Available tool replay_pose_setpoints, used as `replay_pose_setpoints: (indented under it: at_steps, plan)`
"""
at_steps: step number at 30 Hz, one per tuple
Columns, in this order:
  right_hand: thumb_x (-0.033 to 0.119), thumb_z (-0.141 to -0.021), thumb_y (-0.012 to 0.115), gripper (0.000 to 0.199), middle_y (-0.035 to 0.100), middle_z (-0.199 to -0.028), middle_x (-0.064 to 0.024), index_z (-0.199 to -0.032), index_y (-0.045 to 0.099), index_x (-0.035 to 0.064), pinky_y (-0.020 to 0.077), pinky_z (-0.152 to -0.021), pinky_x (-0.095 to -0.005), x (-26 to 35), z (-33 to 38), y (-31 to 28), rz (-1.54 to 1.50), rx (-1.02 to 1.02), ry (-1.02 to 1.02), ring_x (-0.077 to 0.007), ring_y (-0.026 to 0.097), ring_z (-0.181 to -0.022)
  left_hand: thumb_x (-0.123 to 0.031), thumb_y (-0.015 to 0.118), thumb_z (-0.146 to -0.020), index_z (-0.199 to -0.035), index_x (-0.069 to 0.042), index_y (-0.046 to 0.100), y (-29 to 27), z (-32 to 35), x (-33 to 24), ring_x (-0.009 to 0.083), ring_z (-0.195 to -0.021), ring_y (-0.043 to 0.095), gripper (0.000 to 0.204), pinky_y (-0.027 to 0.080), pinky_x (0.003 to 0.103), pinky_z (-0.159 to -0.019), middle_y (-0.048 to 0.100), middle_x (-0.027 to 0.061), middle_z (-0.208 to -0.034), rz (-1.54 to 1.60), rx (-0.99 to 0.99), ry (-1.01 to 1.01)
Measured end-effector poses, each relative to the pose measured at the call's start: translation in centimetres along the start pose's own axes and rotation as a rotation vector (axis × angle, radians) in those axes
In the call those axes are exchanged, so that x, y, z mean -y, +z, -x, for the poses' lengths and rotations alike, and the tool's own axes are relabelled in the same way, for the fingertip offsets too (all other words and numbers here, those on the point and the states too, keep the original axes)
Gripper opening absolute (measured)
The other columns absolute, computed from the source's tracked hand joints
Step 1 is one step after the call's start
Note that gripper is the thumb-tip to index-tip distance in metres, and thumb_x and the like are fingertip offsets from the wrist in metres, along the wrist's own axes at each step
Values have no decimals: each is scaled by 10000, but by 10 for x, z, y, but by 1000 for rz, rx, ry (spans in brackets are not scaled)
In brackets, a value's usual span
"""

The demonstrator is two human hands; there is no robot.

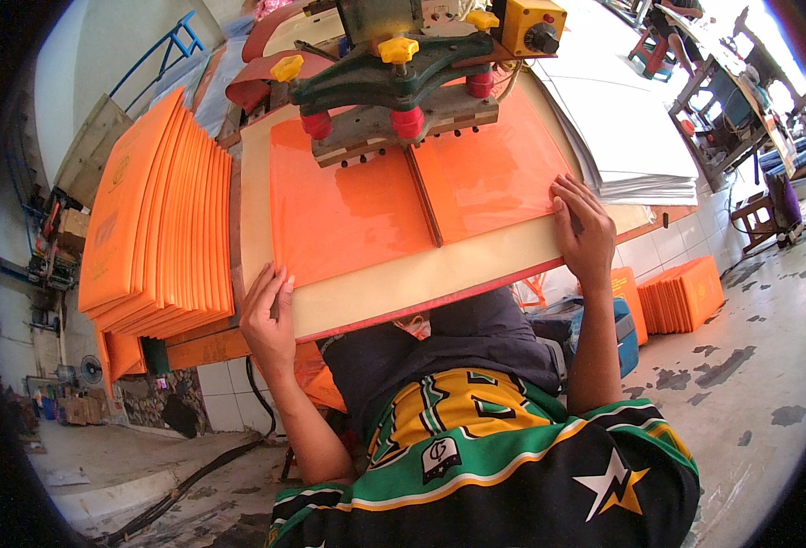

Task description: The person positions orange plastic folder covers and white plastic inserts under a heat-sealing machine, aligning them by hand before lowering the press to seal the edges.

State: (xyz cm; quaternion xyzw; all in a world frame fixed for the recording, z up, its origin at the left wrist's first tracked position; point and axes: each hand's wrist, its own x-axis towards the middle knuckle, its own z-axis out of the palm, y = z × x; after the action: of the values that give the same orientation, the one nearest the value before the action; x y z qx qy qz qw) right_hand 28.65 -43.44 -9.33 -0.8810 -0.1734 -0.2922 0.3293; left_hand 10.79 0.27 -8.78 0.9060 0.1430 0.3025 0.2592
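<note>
An orange plastic cover sheet (pixel 348 219), glossy and laid out flat, lies on a cream board (pixel 430 283) with a red edge. Above its far part stands a press head (pixel 403 91) with yellow knobs and red spacers. A thin dark metal bar (pixel 426 199) runs down the sheet's middle toward me. My left hand (pixel 271 315) is closed at the sheet's near left corner, thumb and fingers together. At the near right corner, my right hand (pixel 586 224) has its fingers bent over the sheet's edge. The press hides part of the sheet.
A tall stack of orange folders (pixel 161 219) stands left of the board. White sheets (pixel 631 146) are piled at the right. A yellow control box (pixel 533 27) sits beside the press. More orange folders (pixel 681 297) and a blue container (pixel 624 329) are on the floor at right.
</note>
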Motion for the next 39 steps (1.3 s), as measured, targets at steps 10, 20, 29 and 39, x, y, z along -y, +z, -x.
replay_pose_setpoints:
  at_steps: [10,20,29,39]
  plan:
    - [153,-1035,679,244,788,-1280,-191,-1151,821,-7,529,-1148,-452,-1,0,1,4,-5,2,-340,705,-1322,-240,749,-1046,-1236,-61,830,0,-1,1,321,-1284,723,273,551,453,-1103,799,161,-1276,-17,0,22]
    - [146,-1031,680,246,788,-1277,-195,-1156,819,-13,527,-1151,-452,3,-1,0,-11,-1,8,-338,706,-1323,-223,761,-1035,-1231,-57,831,1,0,4,316,-1280,725,266,546,446,-1102,794,168,-1288,-5,-4,26]
    - [143,-1027,682,252,783,-1286,-202,-1161,815,-23,518,-1161,-455,3,-1,-1,-13,4,14,-341,704,-1323,-220,754,-1039,-1242,-66,829,1,1,2,309,-1282,723,266,542,453,-1109,793,156,-1296,-15,-6,8]
    - [149,-1034,673,255,785,-1285,-196,-1167,818,-14,514,-1165,-458,2,0,-1,-2,7,8,-345,703,-1324,-217,757,-1038,-1240,-68,830,1,1,3,309,-1280,724,262,543,456,-1108,789,163,-1303,-20,-7,15]
